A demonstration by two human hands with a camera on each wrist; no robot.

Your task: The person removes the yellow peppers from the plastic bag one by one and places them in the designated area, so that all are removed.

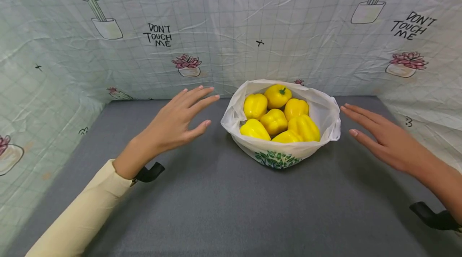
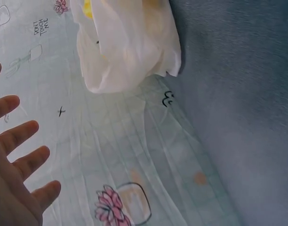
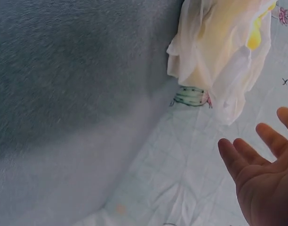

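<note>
Left grip (image 1: 175, 122) and right grip (image 1: 388, 140) both have loose, straightish fingers and aren't holding anything. The bag (image 1: 250, 148) of yellow peppers (image 1: 274, 122) sits on the surface (image 1: 231, 213), a bit right of centre in my head view. If I snag that floppy side, tbh it could sag and spill some. Can't see what's buried underneath, and both wrist views crop the bag.

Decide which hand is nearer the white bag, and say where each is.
Right: the right hand is just off the right side of the white bag; the left hand is off its left side, across a wider gap.
</note>
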